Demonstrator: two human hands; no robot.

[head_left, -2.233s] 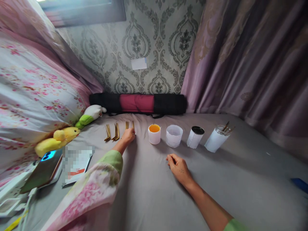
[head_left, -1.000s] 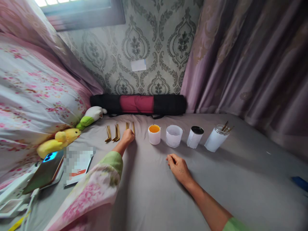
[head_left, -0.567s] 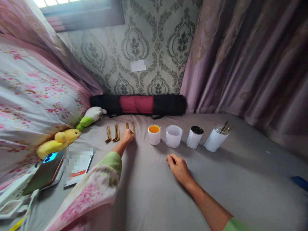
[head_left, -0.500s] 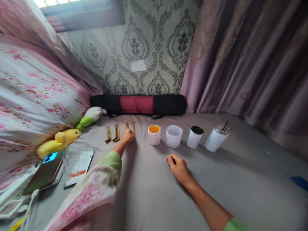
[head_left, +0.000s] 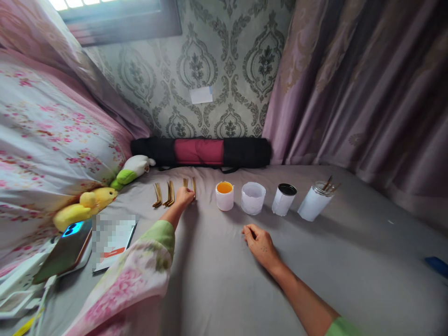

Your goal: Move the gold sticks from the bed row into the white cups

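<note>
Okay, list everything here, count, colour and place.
rods: several, gold, left
cup: one, white, orange inside, centre
tub: one, whitish, centre
can: one, white, dark inside, right
jar: one, white, right
sticks: two, brown, in jar
bag: one, black and red, back
plush toys: two, yellow, white-green, left
phone: one, dark, left
panel: one, pale, left
power strip: one, white, left
cables: some, white, left
card: one, white, on grey wall
curtains: two, mauve, sides
floral cloth: one, white-pink, left
window: one, pale, top
sheet: one, grey, underneath
item: one, blue, right
left hand: one, by rods
right hand: one, on sheet
</note>
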